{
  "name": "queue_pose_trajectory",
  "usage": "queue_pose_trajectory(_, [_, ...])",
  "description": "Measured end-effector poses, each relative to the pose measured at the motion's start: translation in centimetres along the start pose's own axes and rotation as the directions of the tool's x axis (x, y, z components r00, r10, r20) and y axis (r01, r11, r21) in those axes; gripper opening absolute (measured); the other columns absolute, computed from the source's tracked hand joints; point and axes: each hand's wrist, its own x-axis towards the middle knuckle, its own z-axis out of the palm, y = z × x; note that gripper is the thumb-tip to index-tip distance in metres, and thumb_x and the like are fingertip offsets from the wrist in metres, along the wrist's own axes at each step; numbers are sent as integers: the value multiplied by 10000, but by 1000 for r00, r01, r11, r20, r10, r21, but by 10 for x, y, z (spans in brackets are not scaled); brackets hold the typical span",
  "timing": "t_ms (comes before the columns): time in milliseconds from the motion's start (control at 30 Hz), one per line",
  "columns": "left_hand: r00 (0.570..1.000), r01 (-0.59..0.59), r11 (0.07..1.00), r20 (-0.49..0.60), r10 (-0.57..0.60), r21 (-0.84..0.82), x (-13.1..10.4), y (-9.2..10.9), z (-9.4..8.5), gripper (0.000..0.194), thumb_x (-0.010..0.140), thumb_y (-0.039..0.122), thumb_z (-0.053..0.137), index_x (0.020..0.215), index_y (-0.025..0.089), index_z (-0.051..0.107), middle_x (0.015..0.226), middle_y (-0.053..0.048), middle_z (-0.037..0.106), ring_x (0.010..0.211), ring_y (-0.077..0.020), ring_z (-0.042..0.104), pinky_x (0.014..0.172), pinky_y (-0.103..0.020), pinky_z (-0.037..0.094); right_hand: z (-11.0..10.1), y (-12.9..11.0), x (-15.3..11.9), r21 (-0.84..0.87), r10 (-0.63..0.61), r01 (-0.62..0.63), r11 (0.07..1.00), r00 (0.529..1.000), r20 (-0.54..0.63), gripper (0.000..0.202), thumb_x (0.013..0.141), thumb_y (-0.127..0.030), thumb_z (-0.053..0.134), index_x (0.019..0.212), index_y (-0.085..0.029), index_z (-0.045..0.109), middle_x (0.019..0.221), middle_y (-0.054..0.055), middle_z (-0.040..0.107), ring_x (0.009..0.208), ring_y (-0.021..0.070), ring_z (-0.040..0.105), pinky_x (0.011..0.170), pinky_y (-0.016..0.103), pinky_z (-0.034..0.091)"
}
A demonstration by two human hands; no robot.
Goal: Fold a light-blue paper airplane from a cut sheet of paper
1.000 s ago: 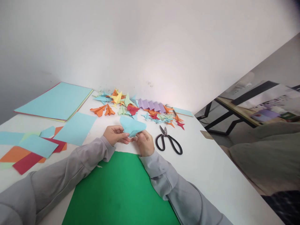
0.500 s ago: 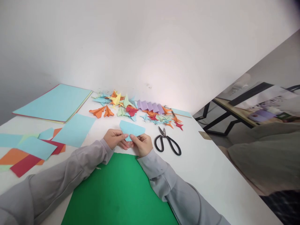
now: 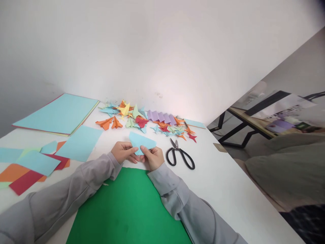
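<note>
A small piece of light blue paper, folded at its lower end, is held up between my two hands over the white table. My left hand pinches its lower left edge, thumb on the near face. On the lower right, my right hand grips it in the same way, and the two thumbs lie close together. Fingers behind the paper are partly hidden. Below my wrists lies a green sheet. Black-handled scissors rest to the right of my right hand, blades slightly apart and pointing away.
Folded paper shapes in several colours and a pleated purple strip lie along the wall. On the left are a stack of large sheets, a loose blue sheet and cut coloured pieces. Another table stands at far right.
The view has shifted slightly. Both hands still pinch the light blue paper in nearly the same place, and its right side looks tilted a little lower.
</note>
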Motion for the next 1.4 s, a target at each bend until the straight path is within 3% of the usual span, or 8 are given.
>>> queue_pose_trajectory(200, [999, 35, 999, 30, -35, 1, -1, -1, 0, 370, 536, 424, 715, 541, 96, 544, 478, -97, 636, 448, -189, 616, 487, -308, 530, 4, -2, -1, 34, -12, 13, 999, 1000, -20, 240, 569, -330, 717, 538, -136, 578, 403, -29, 530, 333, 78, 430, 339, 209, 333])
queue_pose_trajectory(433, [998, 31, 999, -57, -33, -26, -2, 5, 5, 373, 497, 418, 737, 540, 100, 546, 415, -69, 603, 424, -193, 607, 418, -271, 516, 5, -2, -2, 69, -65, 64, 996, 998, 22, 243, 599, -330, 697, 536, -143, 555, 399, -42, 492, 328, 63, 385, 325, 207, 290])
queue_pose_trajectory(800, [998, 36, 999, -54, -37, -16, -5, 7, 5, 380, 486, 419, 736, 515, 100, 533, 379, -63, 573, 386, -219, 592, 359, -290, 501, 1, 1, -1, 13, -65, 64, 998, 996, 57, 326, 635, -392, 662, 465, -150, 524, 336, -44, 447, 297, 62, 360, 300, 203, 260])
queue_pose_trajectory(1000, [994, -5, 1000, -108, 4, -14, -4, 7, 4, 398, 495, 422, 732, 477, 122, 470, 368, -70, 571, 390, -206, 592, 372, -274, 500, -3, 5, 3, 61, 31, -37, 997, 995, 92, 342, 619, -425, 664, 472, -132, 565, 371, -12, 521, 303, 76, 425, 316, 206, 312])
queue_pose_trajectory(1233, [999, 13, 999, -31, -15, -44, -4, 7, 4, 393, 482, 429, 738, 564, 95, 548, 456, -76, 615, 446, -199, 611, 413, -287, 523, -1, 2, 3, 66, 54, -53, 996, 998, -17, 374, 613, -411, 671, 399, -134, 538, 306, -16, 471, 268, 57, 372, 297, 196, 263])
queue_pose_trajectory(1400, [998, -22, 1000, -66, 22, 1, -4, 4, 5, 362, 446, 370, 764, 538, 87, 556, 498, -82, 628, 418, -189, 598, 400, -295, 519, -1, 1, 4, 74, 63, -61, 995, 998, -27, 370, 613, -402, 674, 402, -131, 534, 309, -17, 471, 266, 53, 368, 291, 192, 261])
